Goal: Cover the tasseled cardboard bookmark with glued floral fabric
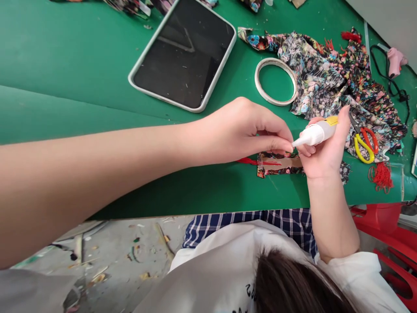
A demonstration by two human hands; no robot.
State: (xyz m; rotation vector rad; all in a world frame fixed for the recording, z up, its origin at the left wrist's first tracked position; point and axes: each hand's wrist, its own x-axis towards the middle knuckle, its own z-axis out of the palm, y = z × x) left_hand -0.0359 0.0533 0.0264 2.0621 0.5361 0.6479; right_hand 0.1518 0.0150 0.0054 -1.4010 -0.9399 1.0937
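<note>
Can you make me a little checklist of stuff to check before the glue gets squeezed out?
1. Glue bottle held firmly in the right hand: ok.
2. Left hand fingers at the nozzle tip: ok; cap on or off: cannot tell.
3. Floral fabric piece lying flat on the green table under the hands: ok.
4. Red tassel clear of the nozzle: ok.
5. Scissors lying away from the hands: ok.
6. Tablet away from the glue: ok.

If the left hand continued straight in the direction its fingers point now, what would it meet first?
The left hand points rightward; its fingertips already sit at the white nozzle of the glue bottle held by the right hand. That nozzle comes first, though depth is unclear.
</note>
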